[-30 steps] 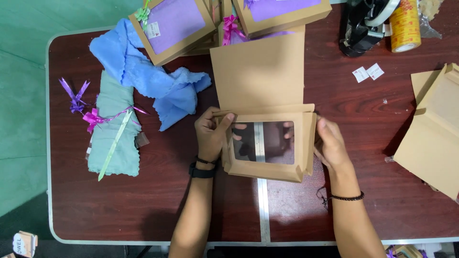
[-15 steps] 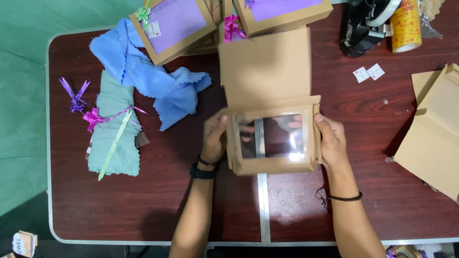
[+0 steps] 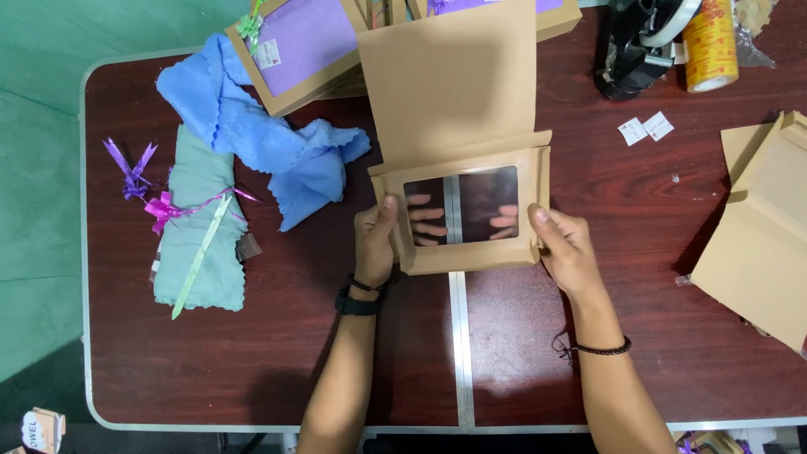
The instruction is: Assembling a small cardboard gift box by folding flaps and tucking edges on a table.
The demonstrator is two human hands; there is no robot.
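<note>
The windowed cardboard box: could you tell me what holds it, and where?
Both hands: left hand grips the windowed lid's left edge, right hand its right edge.

A dark reddish-brown wooden table point(image 3: 277, 353) with a pale metal rim fills most of the view, its corners rounded. A silvery metal seam point(image 3: 461, 353) runs down the middle of the top, splitting it into two halves. The varnish throws back soft light, brightest near the seam at the near edge. To the left and behind the table lies a green floor point(image 3: 38, 168), plain and evenly lit. Soft shadows fall on the wood toward the near edge.
</note>
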